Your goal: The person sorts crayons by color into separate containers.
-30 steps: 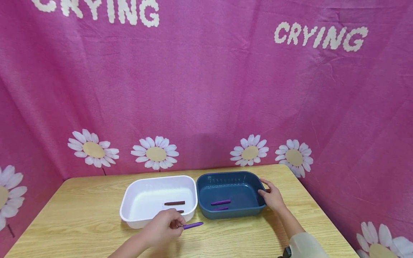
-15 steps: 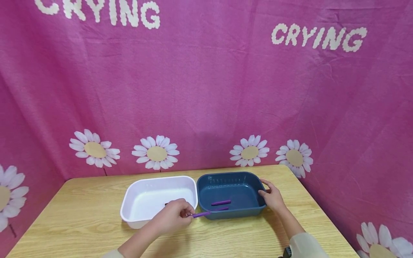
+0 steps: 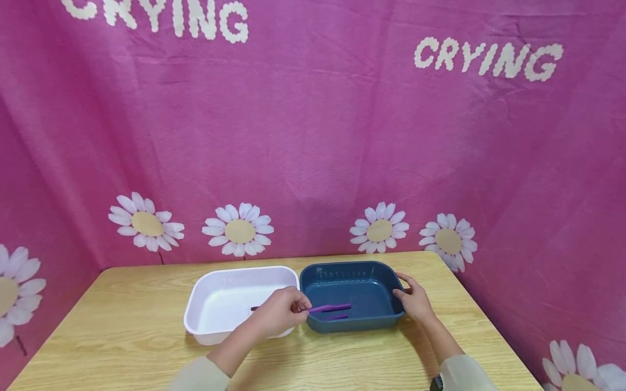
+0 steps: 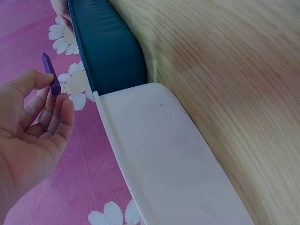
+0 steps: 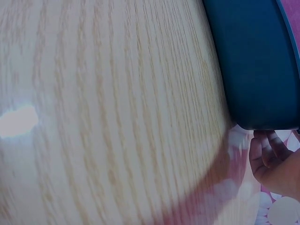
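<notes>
In the head view my left hand (image 3: pixel 281 314) pinches a purple crayon (image 4: pixel 52 77) between thumb and fingers. That crayon points right, over the near left corner of the dark blue plastic bin (image 3: pixel 364 324). Two more purple crayons (image 3: pixel 337 316) lie on the bin's floor, one partly behind the held one. My right hand (image 3: pixel 414 302) grips the bin's right end, thumb over the rim inside and fingers on the outer wall. Beneath and left of my left hand stands a white bin (image 3: pixel 193 304). Only the end of a brown crayon (image 3: pixel 254 308) shows inside it; my hand covers the rest.
Both bins stand side by side, touching or nearly so, on a light wooden table (image 3: pixel 132 320). A pink cloth (image 3: pixel 313 136) with daisies and white lettering hangs behind the table and along both sides.
My left hand has carried the purple crayon rightward and away from me, from in front of the white bin to over the blue bin's edge. My right hand keeps its grip in place.
</notes>
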Demonstrator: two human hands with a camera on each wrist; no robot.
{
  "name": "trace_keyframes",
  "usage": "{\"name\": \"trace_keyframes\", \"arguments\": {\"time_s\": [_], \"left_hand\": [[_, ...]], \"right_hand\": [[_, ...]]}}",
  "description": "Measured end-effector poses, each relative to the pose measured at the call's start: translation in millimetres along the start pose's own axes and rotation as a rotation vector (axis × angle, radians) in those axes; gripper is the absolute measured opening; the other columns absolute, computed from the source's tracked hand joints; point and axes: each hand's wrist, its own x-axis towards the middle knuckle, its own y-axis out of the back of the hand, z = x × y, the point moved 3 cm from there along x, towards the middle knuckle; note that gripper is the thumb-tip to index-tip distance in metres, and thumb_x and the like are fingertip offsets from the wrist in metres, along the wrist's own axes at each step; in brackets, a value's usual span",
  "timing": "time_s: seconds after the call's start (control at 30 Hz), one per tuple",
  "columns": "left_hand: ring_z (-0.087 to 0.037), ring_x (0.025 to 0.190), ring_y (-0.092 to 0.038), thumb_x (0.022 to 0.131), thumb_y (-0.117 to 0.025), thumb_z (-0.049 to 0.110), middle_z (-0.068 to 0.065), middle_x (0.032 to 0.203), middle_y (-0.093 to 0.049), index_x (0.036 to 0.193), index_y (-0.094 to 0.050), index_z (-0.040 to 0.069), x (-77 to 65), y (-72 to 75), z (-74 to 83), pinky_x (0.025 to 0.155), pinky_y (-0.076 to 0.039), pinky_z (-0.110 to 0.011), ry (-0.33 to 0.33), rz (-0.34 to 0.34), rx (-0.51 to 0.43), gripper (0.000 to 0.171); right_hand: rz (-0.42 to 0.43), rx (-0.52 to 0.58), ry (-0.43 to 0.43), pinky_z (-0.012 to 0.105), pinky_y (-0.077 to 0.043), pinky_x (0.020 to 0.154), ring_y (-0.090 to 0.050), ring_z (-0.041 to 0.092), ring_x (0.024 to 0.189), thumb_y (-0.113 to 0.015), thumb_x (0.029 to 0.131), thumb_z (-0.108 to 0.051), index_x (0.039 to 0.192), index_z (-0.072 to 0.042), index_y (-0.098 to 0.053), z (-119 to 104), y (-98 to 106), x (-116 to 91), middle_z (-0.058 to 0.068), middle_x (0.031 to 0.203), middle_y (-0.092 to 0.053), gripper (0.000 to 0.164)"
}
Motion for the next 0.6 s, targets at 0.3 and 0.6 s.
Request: {"name": "trace_keyframes", "arguments": {"time_s": [0.3,0.6], "left_hand": [[-0.01,0.072,-0.054,0.079,-0.065,0.005,-0.002,0.077,-0.06,0.086,-0.069,0.002,23.2,-14.1,-0.3,0.066,-0.046,-0.021,-0.024,-0.026,0.044,0.008],[-0.009,0.072,-0.053,0.079,-0.064,0.007,-0.002,0.077,-0.059,0.085,-0.069,0.002,37.1,-25.0,-0.4,0.067,-0.046,-0.021,-0.02,-0.032,0.081,0.009]], "right_hand": [[0.001,-0.001,0.007,0.039,-0.053,0.076,-0.057,0.035,0.097,-0.053,0.091,-0.006,0.136,-0.003,-0.043,-1.1,-0.5,-1.3,0.033,0.115,-0.054,0.046],[0.001,-0.008,0.016,0.039,-0.054,0.075,-0.058,0.033,0.095,-0.053,0.091,-0.007,0.136,-0.002,-0.043,-0.8,-0.4,-0.4,0.033,0.113,-0.055,0.046]]}}
